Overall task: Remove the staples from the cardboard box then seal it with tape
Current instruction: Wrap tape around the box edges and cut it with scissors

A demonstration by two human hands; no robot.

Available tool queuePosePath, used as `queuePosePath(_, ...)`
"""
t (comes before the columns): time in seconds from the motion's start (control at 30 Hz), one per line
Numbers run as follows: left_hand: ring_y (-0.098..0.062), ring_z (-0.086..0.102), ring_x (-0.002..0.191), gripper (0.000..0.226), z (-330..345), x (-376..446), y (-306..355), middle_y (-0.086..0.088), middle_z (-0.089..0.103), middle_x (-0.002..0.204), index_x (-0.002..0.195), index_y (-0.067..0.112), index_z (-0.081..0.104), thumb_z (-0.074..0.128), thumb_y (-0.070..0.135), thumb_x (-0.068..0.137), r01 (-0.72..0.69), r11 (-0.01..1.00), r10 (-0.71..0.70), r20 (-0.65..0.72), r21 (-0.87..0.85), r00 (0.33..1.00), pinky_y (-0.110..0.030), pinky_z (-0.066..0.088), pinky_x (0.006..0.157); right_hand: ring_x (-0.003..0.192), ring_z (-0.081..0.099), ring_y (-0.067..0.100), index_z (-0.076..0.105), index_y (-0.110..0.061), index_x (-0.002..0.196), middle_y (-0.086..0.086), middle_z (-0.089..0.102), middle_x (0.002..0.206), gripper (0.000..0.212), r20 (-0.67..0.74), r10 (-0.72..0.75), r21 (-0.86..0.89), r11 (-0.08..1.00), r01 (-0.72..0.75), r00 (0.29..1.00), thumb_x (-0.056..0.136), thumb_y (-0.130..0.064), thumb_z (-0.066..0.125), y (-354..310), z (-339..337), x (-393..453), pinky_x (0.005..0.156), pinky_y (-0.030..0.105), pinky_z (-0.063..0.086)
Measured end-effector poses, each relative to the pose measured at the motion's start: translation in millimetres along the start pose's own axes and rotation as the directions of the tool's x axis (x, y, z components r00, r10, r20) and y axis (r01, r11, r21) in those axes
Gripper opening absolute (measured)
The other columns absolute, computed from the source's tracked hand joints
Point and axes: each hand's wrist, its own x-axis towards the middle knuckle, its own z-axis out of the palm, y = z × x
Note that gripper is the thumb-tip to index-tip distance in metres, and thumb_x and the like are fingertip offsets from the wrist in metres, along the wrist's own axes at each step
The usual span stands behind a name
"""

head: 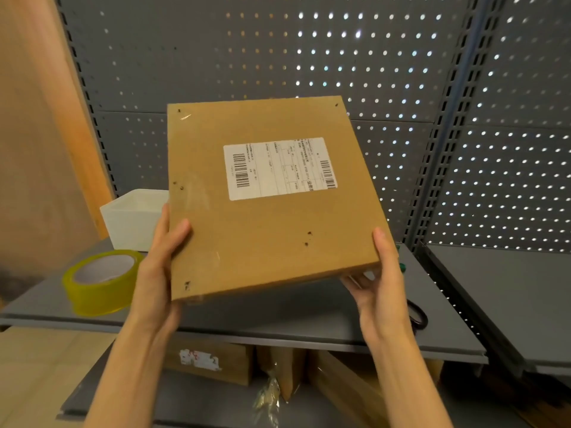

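Currently we hold the cardboard box (pixel 265 196) tilted above the shelf (pixel 278 316), left hand (pixel 160 257) and right hand (pixel 383 279) gripping its lower corners, inspecting for staples; taping next requires the tape roll (pixel 99 281) left of the box.

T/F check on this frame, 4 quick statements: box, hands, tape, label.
1. Both hands hold the cardboard box off the shelf. True: left hand, right hand.
2. The tape roll sits right of the box. False: it lies on the shelf to the left.
3. A white shipping label faces the camera. True.
4. The left hand holds the tape. False: it grips the box's left edge.
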Motion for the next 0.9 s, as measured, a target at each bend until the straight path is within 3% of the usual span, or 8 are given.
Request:
queuePosePath(0.1,-0.019,0.054,0.117,0.059,1.2,-8.5,-3.9,0.004,0.06,0.124,0.131,0.03,0.052,0.059,0.052,0.077,-0.038,0.997,0.037,-0.025,-0.066,0.999,-0.036,0.05,0.086,0.105,0.061,0.015,0.056,-0.04,0.113,-0.007,0.065,0.112,0.042,-0.038,0.005,0.101,0.995,-0.001,0.999,0.073,-0.051,0.06,4.7,7.5,-6.2,0.086,0.036,0.053)
queuePosePath(0.17,-0.021,0.052,0.118,0.072,9.4,-16.7,-10.5,0.003,0.061,0.122,0.125,0.034,0.057,0.07,0.066,0.061,-0.03,0.993,0.03,-0.003,-0.116,1.0,-0.046,0.045,0.095,0.106,0.061,0.013,0.056,-0.041,0.115,-0.007,0.064,0.116,0.042,-0.039,-0.005,0.163,0.987,0.012,0.999,0.074,-0.05,0.06,9.7,15.3,-10.6,0.087,0.035,0.052)
queuePosePath(0.23,-0.022,0.052,0.12,0.095,21.9,-21.3,-18.8,0.003,0.057,0.129,0.13,0.04,0.048,0.079,0.067,0.044,-0.008,0.983,0.01,0.01,-0.181,1.0,-0.053,0.044,0.094,0.111,0.059,0.011,0.052,-0.039,0.124,-0.008,0.062,0.122,0.051,-0.02,-0.021,0.201,0.979,0.024,1.0,0.075,-0.048,0.06,15.2,22.9,-15.2,0.089,0.033,0.051)
queuePosePath(0.3,-0.021,0.056,0.117,0.108,33.6,-21.5,-25.5,0.002,0.052,0.134,0.138,0.046,0.03,0.084,0.055,0.045,-0.028,0.972,0.016,-0.05,-0.232,0.999,-0.053,0.049,0.089,0.114,0.058,0.012,0.045,-0.035,0.134,-0.006,0.058,0.128,0.063,-0.006,-0.036,0.211,0.977,0.037,0.999,0.074,-0.047,0.06,20.1,28.0,-19.5,0.088,0.031,0.05)
queuePosePath(0.43,-0.016,0.059,0.113,0.109,45.8,-18.3,-34.5,0.004,0.054,0.128,0.14,0.043,0.018,0.085,0.03,0.056,-0.083,0.957,0.019,-0.224,-0.278,0.974,-0.046,0.051,0.089,0.112,0.059,0.012,0.035,-0.035,0.141,-0.004,0.055,0.131,0.069,0.017,-0.069,0.187,0.98,0.065,0.997,0.076,-0.043,0.059,27.6,29.8,-25.5,0.087,0.03,0.05)
queuePosePath(0.57,-0.013,0.062,0.109,0.117,53.6,-24.3,-46.8,0.003,0.059,0.127,0.139,0.039,0.03,0.091,0.033,0.039,0.021,0.964,-0.058,-0.13,-0.267,0.99,-0.035,0.053,0.083,0.112,0.059,0.012,0.038,-0.035,0.139,-0.005,0.058,0.128,0.074,0.076,-0.056,0.13,0.99,0.046,0.996,0.072,-0.044,0.067,31.9,28.7,-28.4,0.089,0.032,0.049)
queuePosePath(0.73,-0.013,0.063,0.106,0.11,49.1,-23.4,-46.0,0.002,0.06,0.125,0.137,0.037,0.035,0.089,0.038,0.041,0.04,0.974,-0.066,-0.11,-0.223,0.992,-0.034,0.053,0.081,0.108,0.06,0.007,0.042,-0.034,0.135,-0.01,0.062,0.12,0.074,0.165,-0.016,-0.041,0.999,0.023,0.986,0.067,-0.047,0.067,31.4,21.0,-27.8,0.091,0.031,0.046)
queuePosePath(0.9,-0.017,0.059,0.112,0.094,35.8,-21.0,-44.9,0.002,0.055,0.13,0.139,0.038,0.028,0.079,0.036,0.061,0.04,0.986,-0.068,-0.168,-0.163,0.984,-0.04,0.055,0.084,0.111,0.058,0.006,0.037,-0.041,0.137,-0.015,0.062,0.119,0.089,0.167,0.031,-0.171,0.985,-0.002,0.986,0.057,-0.055,0.073,30.1,17.0,-25.4,0.099,0.035,0.042)
